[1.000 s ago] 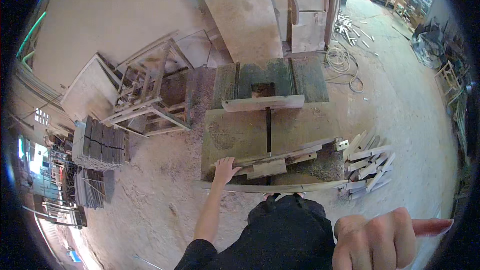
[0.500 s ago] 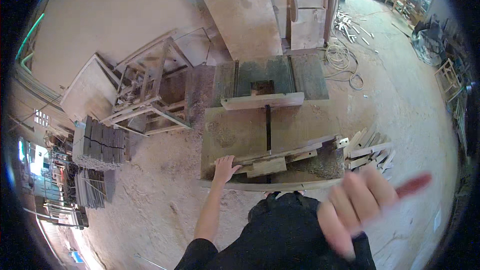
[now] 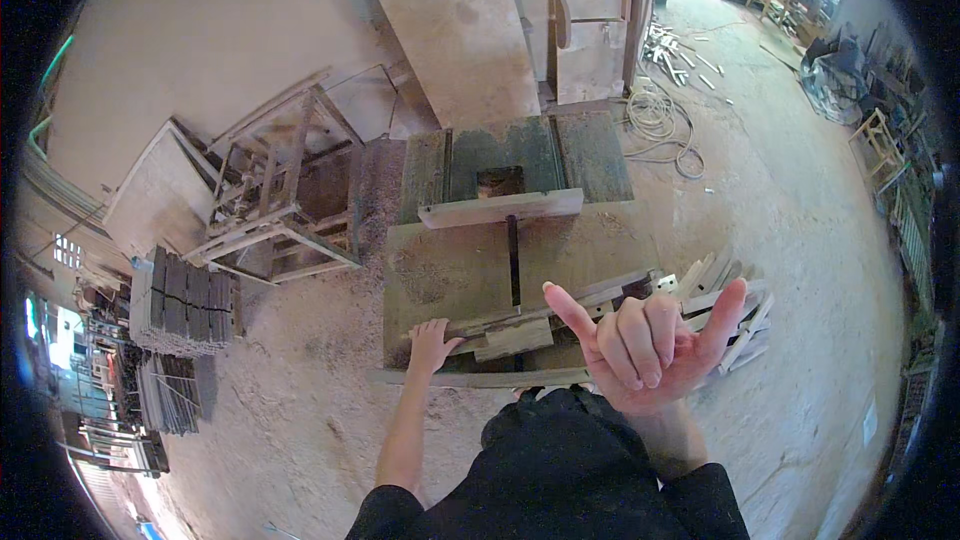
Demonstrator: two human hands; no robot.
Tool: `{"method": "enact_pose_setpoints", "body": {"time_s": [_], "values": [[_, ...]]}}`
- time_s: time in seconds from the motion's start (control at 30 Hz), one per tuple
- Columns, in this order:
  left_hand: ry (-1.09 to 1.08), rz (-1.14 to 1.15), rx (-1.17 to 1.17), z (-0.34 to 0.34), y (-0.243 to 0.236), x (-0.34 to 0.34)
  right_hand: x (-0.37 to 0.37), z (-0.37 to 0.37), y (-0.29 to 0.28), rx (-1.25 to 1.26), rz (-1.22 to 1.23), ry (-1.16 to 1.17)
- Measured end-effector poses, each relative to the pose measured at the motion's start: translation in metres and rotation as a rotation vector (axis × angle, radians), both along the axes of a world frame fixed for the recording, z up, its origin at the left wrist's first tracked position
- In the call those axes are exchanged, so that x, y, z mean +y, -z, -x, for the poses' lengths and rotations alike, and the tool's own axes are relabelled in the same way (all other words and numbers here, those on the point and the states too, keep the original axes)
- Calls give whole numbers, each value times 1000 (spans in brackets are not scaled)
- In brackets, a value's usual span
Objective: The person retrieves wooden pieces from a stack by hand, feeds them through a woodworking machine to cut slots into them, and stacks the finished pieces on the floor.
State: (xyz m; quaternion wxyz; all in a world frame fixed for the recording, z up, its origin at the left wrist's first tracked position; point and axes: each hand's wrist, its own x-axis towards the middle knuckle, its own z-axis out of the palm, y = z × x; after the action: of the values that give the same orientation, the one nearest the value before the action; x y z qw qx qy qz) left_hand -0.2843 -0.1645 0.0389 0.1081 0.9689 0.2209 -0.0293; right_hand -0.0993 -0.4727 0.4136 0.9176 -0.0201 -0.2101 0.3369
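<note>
My left hand (image 3: 431, 342) lies over the left end of a long wooden strip (image 3: 480, 325) on the low, dusty wooden work table (image 3: 435, 275). Its fingers are stretched forward and the thumb points to the side. A short wooden block (image 3: 514, 338) is against the near side of the strip. My right hand (image 3: 643, 350) is raised above the table's near right corner, holding nothing. Its thumb and little finger stick out to either side, while the middle fingers curl toward the palm. Part of the strip's right end is hidden behind it.
A crosswise wooden bar (image 3: 500, 208) stands beyond a dark slot (image 3: 514, 265) in the table. Wood pieces (image 3: 745, 315) are piled at right. A wooden frame (image 3: 290, 190) and bundled slats (image 3: 188, 300) stand left. Large boards (image 3: 455, 25) lean behind; a coiled hose (image 3: 655, 115) lies on the floor.
My right hand has turned over and moved left and up, its blurred outstretched digit now sharp. My left hand stays on the strip. The whole view has shifted slightly.
</note>
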Motion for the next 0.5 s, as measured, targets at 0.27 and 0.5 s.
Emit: {"method": "enact_pose_setpoints", "body": {"time_s": [0.27, 0.5], "values": [[16, 7, -3, -4, -4, -5, -3, -1, 8, -36, -7, 54], [17, 51, -65, 6, 10, 4, -14, -29, 93, -940, 1166, -86]]}}
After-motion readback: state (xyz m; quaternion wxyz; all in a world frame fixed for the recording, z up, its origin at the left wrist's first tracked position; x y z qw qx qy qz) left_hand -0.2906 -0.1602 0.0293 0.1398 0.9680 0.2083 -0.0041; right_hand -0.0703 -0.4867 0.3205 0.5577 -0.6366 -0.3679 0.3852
